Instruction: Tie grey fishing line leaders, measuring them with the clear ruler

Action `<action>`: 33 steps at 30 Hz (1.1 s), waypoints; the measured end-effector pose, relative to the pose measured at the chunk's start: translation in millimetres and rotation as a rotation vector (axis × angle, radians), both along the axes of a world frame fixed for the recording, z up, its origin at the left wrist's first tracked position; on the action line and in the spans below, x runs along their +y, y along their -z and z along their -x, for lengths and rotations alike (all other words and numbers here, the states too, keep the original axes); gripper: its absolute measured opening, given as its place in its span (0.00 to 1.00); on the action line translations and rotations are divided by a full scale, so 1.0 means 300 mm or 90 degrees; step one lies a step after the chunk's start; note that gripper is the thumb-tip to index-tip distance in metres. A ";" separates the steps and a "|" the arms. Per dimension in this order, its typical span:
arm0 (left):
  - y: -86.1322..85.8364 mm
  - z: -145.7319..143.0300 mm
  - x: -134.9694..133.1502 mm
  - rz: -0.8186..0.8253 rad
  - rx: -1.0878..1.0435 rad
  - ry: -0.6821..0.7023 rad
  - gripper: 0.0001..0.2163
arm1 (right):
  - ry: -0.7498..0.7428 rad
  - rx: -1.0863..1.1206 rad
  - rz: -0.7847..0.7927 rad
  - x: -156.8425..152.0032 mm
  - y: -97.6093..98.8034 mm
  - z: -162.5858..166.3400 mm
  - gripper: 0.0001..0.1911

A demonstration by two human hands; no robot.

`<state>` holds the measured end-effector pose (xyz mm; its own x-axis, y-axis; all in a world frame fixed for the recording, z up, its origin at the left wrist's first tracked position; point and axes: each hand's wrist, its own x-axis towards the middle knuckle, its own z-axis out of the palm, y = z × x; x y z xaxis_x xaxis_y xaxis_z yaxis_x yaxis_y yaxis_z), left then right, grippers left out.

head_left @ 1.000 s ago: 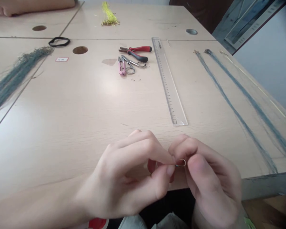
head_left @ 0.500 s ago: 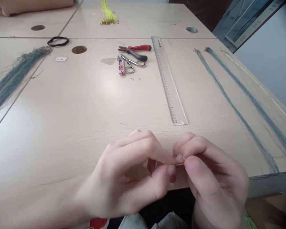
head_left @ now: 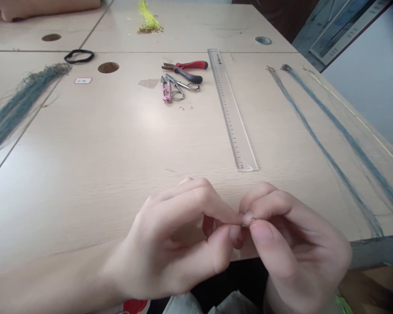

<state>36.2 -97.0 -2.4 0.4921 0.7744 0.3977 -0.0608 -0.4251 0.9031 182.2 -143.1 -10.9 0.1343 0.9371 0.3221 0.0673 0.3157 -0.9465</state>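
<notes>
In the head view, my left hand (head_left: pixel 180 235) is closed, thumb and index finger pinching one end of a thin strand (head_left: pixel 244 225). Only a tiny dark and pale bit of it shows between the fingertips; whether it is thread or fine wire I cannot make out. My right hand (head_left: pixel 294 240) pinches the same strand from the other side, thumb against bent fingers. Both sets of fingertips nearly meet above the table's front edge. Beyond them lies a clear plastic ruler (head_left: pixel 232 117).
Red-and-black pliers (head_left: pixel 188 69), scissors (head_left: pixel 180 86) and pink thread snips (head_left: pixel 166 90) lie together mid-table. Blue-green thread bundles (head_left: pixel 314 131) stretch along the right; a thicker bundle (head_left: pixel 13 107) is at left. Yellow-green threads (head_left: pixel 149 19) and another person's arm (head_left: pixel 49 6) are farther back.
My right thumb has shifted slightly left and closed in on the left fingertips. The pale curved loop that showed between the hands is now mostly hidden. My left hand has hardly moved.
</notes>
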 end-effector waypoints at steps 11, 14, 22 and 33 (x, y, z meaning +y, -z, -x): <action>0.000 -0.011 -0.004 0.017 -0.015 -0.018 0.05 | 0.010 -0.016 -0.029 -0.004 0.003 -0.001 0.08; 0.002 -0.007 -0.003 0.014 -0.023 -0.007 0.05 | 0.009 -0.026 -0.033 -0.002 0.003 -0.003 0.08; 0.000 -0.012 -0.010 0.054 -0.047 0.003 0.06 | 0.010 -0.048 -0.041 -0.004 0.010 -0.005 0.07; 0.008 -0.015 -0.019 0.076 -0.037 0.015 0.06 | 0.007 -0.045 -0.055 -0.003 0.017 -0.008 0.07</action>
